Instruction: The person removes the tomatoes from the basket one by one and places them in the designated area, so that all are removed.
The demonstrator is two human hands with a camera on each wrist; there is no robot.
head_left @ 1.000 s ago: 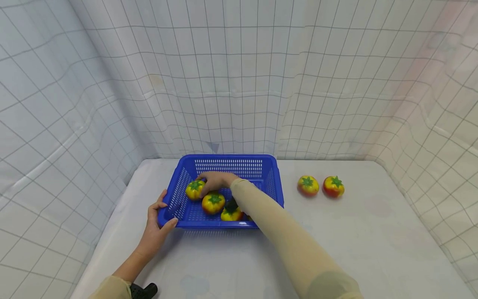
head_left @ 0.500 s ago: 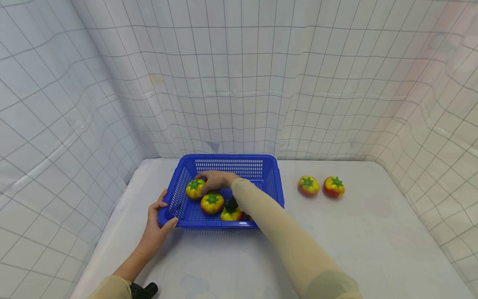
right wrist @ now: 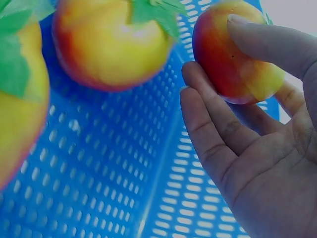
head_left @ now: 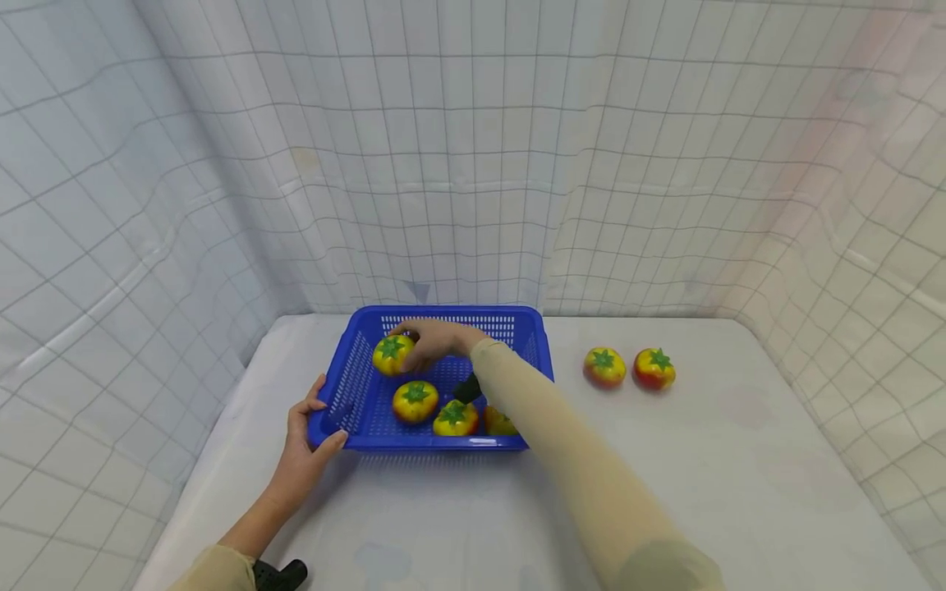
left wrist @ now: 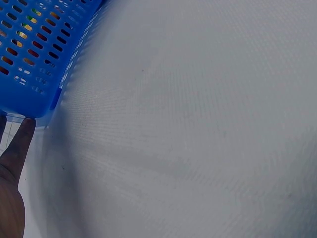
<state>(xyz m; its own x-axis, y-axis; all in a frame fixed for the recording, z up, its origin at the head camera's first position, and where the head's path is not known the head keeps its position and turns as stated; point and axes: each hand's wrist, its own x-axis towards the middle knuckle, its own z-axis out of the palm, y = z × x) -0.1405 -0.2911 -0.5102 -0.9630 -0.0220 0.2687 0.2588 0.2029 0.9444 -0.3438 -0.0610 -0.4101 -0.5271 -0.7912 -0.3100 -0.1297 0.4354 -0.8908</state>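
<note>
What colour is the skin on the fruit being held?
The held fruit has red and yellow skin, shown best in the right wrist view.

Basket (head_left: 424, 444): glossy plastic. Fruit (head_left: 415, 403): smooth, glossy. Curtain (head_left: 473, 164): creased cloth. Sleeve (head_left: 576, 464): matt cloth.

Head view faced forward and down over the table (head_left: 709, 476), both wrist views sat closer, all three shared the basket (head_left: 429, 443).

Three round yellow-red fruits (head_left: 415, 402) lie in a blue perforated plastic basket (head_left: 414, 444), lower centre; right of it lie two more fruits (head_left: 604, 368).
</note>
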